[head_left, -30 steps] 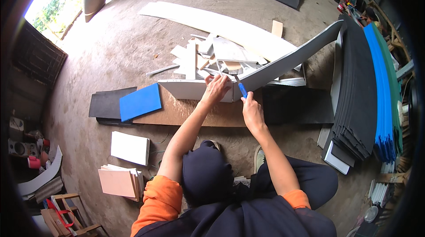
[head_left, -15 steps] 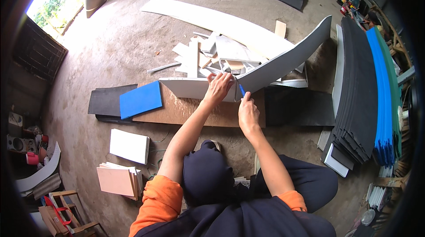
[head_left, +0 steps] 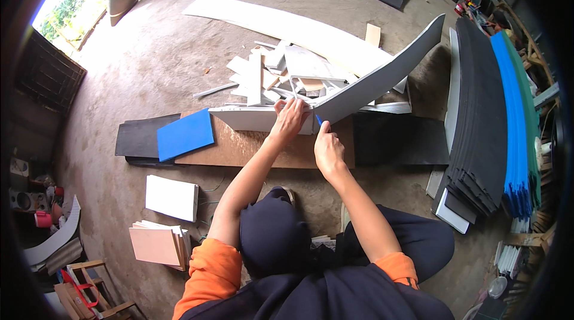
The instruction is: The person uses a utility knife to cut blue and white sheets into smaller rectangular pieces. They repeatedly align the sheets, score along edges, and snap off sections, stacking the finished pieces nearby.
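Observation:
A long grey-white foam sheet [head_left: 382,84] stands on edge across a brown board [head_left: 257,151], with a narrow gap between its left part [head_left: 248,120] and its right part, which curves upward. My left hand [head_left: 290,119] is closed over the top edge of the left part, beside that gap. Gripped in my right hand [head_left: 330,149] is a slim blue-handled knife [head_left: 318,120], its front end at the gap. The blade is too small to make out. Behind the sheet lies a heap of white and cream offcuts [head_left: 257,75].
A blue foam sheet [head_left: 188,134] lies on black sheets at left. Nearer are a white stack [head_left: 172,197] and a beige stack [head_left: 155,245]. Tall stacks of black [head_left: 475,122] and blue [head_left: 511,122] sheets stand at right. A long white sheet [head_left: 287,27] lies beyond the offcuts.
My right hand and the knife have moved slightly left and closer to my left hand. My left hand stays on the sheet's edge. The whole view has shifted a little.

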A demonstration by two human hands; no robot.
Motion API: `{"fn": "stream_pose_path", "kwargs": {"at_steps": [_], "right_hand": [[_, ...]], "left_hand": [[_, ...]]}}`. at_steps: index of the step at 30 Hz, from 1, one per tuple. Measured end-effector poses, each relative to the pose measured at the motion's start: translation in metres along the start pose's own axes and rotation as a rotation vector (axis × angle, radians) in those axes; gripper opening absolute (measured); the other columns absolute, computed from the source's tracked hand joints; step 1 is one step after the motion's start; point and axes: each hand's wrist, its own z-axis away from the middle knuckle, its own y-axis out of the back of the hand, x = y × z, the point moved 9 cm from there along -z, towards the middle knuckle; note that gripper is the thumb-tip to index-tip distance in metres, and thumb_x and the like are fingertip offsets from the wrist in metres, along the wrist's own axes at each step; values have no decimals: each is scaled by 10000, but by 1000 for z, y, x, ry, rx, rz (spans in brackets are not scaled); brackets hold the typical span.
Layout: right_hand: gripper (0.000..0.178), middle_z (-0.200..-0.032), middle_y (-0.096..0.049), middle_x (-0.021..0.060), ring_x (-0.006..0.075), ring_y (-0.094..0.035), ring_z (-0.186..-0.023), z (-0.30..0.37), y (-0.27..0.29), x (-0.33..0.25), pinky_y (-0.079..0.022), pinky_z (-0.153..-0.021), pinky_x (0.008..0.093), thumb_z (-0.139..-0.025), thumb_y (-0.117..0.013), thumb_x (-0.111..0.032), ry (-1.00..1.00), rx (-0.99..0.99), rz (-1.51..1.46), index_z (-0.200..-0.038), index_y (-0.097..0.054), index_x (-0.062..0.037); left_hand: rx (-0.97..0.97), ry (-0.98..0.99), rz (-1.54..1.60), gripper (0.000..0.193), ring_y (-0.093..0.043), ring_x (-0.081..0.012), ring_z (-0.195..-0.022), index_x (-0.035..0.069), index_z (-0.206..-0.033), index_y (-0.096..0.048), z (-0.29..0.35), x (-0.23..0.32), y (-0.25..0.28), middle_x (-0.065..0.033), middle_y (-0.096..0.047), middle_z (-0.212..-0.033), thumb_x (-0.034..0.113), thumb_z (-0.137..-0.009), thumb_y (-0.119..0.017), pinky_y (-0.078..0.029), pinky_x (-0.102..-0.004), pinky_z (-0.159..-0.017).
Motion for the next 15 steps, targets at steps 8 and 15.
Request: {"fn": "stream_pose_path", "kwargs": {"at_steps": [8, 15], "right_hand": [[180, -770, -591, 269, 379, -616, -726, -10, -5, 4, -526, -605, 430, -868, -380, -86, -24, -67, -210, -1002, -342, 29], [191, -727, -591, 271, 412, -602, -730, -1, -9, 8, -516, -620, 465, -874, -376, -116, -23, -123, -233, -994, -322, 22]], "left_hand": [[-14, 21, -33, 219, -486, -224, -938, 56, -967, -455, 6, 4, -6, -81, -488, -907, 133, -789, -557, -268, -410, -820], [-84, 55, -112, 217, -479, -229, -961, 47, -973, -438, 6, -3, -9, -93, -473, -947, 117, -792, -534, -276, -432, -824]]}}
